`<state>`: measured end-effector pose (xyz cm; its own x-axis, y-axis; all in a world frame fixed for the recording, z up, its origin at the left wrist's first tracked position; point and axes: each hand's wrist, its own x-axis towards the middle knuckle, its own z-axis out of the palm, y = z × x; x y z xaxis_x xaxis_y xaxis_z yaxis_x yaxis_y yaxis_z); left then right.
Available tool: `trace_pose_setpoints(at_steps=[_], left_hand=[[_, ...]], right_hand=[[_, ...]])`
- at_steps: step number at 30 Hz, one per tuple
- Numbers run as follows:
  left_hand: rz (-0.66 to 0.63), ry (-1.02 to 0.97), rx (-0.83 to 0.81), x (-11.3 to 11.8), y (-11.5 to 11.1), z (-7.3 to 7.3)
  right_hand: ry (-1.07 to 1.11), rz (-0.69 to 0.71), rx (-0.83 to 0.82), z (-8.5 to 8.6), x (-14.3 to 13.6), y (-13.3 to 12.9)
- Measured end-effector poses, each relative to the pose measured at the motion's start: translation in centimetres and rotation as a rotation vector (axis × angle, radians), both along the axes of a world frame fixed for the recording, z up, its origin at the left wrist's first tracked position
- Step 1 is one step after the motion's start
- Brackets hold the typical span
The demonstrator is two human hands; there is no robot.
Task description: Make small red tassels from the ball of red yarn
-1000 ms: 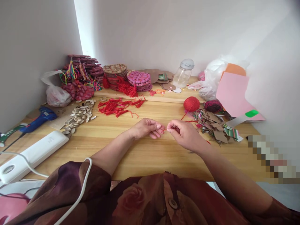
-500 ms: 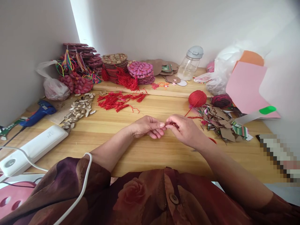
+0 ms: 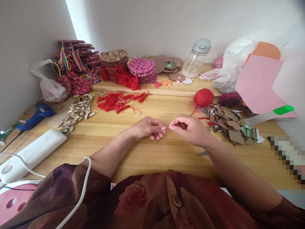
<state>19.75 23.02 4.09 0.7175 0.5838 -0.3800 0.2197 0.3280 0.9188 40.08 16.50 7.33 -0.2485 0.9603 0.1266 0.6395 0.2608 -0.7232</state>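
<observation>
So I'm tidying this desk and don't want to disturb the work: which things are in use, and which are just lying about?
In use:
left hand and right hand, pinching a red thread between them
red yarn ball, its strand running toward the right hand

Lying about:
glue gun
seeds
red tassels
plastic jar
cardboard scraps
pink paper

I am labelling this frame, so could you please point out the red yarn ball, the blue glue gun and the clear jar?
red yarn ball (image 3: 203, 97): head view, middle of the ball.
blue glue gun (image 3: 38, 115): head view, on its body.
clear jar (image 3: 196, 61): head view, on the clear wall below the lid.
</observation>
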Motion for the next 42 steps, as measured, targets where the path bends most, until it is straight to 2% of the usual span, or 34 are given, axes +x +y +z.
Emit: trace_pose_setpoints(at_steps=[4, 9, 15, 21, 29, 42], left_hand=[[0.082, -0.013, -0.021, 0.0, 0.2, -0.3], [0.05, -0.082, -0.123, 0.0, -0.1, 0.0], [0.06, -0.076, -0.222, 0.0, -0.5, 0.1], [0.115, -0.046, -0.21, 0.3, -0.4, -0.2], [0.067, -0.084, -0.251, 0.1, -0.5, -0.2], [0.082, -0.039, -0.266, 0.3, -0.7, 0.0]], right_hand=[[0.051, 0.004, -0.06, 0.0, 0.2, 0.0], [0.1, 0.028, -0.077, -0.2, 0.0, 0.0], [0.137, 0.035, -0.072, -0.7, 0.1, 0.2], [0.127, 0.03, -0.063, -1.1, 0.3, 0.4], [0.136, 0.035, -0.086, -1.2, 0.3, 0.4], [0.142, 0.029, -0.089, -1.5, 0.3, 0.5]])
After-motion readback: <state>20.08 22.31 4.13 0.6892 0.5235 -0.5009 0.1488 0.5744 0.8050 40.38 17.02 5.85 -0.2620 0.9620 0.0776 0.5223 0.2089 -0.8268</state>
